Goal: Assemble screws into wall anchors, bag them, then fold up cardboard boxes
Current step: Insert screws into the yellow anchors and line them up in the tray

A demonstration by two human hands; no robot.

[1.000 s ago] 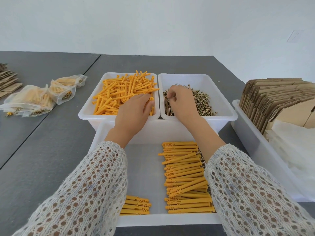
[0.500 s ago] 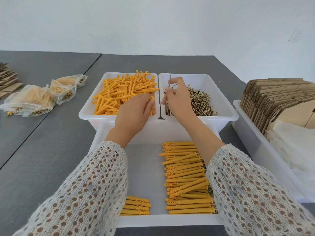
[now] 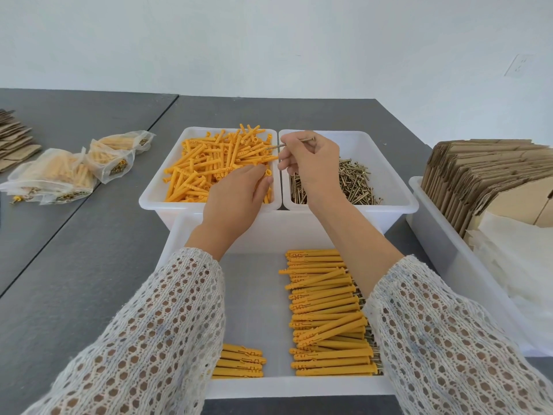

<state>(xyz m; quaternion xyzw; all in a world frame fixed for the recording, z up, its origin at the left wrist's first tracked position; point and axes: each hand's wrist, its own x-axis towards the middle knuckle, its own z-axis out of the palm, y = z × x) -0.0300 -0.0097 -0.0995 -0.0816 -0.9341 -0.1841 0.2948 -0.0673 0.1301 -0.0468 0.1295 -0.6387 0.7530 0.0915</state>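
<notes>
Two hands at work | right hand [image 3: 311, 163] pinches one screw [image 3: 294, 142] level above the bins, tip toward the anchors | left hand [image 3: 239, 196] fingers curl round an anchor [image 3: 267, 172] in the orange bin [image 3: 155, 202], seemingly ready for mating | finished pairs [image 3: 326, 313] lined in the near tray.

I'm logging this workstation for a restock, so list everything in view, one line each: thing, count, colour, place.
loose anchors: many, orange, far left bin
screws: a pile, brassy, far right bin
held screw: one, metallic, pinched above the divide between the two far bins
assembled anchors: a long row plus a few at the near left, orange, near tray
filled bags: several, clear, on the table at left
flat cardboard boxes: a stack, brown, right bin; more at far left
table: grey
left hand: on the loose anchors
right hand: pinches the held screw
</notes>
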